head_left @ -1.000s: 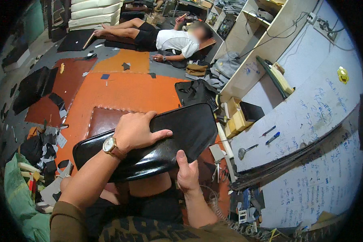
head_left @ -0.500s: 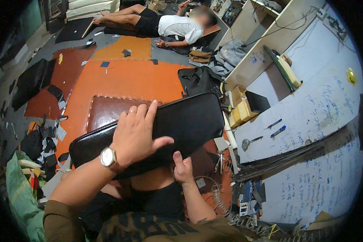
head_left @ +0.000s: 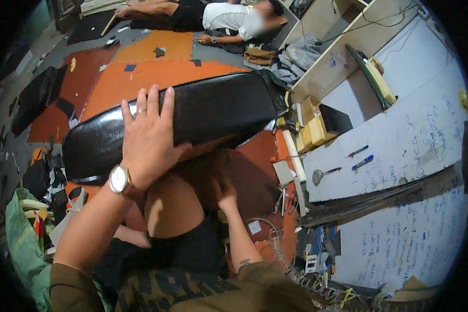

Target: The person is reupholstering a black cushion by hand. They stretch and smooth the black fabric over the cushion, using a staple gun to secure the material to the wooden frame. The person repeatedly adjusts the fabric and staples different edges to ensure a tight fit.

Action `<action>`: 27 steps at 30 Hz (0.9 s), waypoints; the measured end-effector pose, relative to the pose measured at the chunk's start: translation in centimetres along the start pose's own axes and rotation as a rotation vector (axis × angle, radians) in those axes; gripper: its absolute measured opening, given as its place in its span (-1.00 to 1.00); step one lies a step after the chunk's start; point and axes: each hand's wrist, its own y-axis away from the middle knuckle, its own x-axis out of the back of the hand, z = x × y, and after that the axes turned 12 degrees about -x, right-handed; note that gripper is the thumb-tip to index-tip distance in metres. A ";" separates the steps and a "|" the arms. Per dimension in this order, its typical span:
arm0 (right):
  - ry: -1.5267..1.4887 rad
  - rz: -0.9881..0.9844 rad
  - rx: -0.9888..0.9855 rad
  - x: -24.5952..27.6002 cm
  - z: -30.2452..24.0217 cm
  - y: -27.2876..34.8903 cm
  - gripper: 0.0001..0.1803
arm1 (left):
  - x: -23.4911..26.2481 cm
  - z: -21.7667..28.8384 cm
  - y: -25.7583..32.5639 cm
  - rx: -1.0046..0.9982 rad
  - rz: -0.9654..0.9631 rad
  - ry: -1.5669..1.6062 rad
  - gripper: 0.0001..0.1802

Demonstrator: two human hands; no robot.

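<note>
The person seems to be turning the black pad (head_left: 223, 101) about in their hands. The pad is out past the bare knee (head_left: 174, 205), over the orange mat (head_left: 106, 88). I can't tell if it rests on anything.

The left hand (head_left: 150, 132) lies flat on top of the pad, with its fingers spread wide and not closed. The right hand (head_left: 225, 193) is low, near the pad's underside. It is dark and blurry, so I can't tell if it grips.

My guess is that the next move needs the right hand to prop the pad from below while the left hand steadies it.

Half a second ago, the pad was closer to the person. Now it is farther out, more of the knee shows, and the left fingers are more spread. The right thumb no longer sticks up clearly.
</note>
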 end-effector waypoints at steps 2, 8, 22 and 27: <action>0.438 -0.140 -0.445 1.2 4.5 2.1 -0.46 | 0.2 -2.9 -2.3 0.039 -0.047 -0.022 0.29; 0.546 -0.167 -0.652 -1.5 18.5 10.0 -0.23 | -0.9 -8.1 -7.9 0.071 -0.138 -0.001 0.33; -0.364 -0.223 -0.496 2.8 -1.4 2.6 -0.67 | -1.1 -8.1 -7.2 0.073 -0.140 0.034 0.29; -0.570 -0.204 0.006 3.7 -17.1 -0.8 -0.76 | -1.2 -7.6 -7.0 0.051 -0.117 0.019 0.29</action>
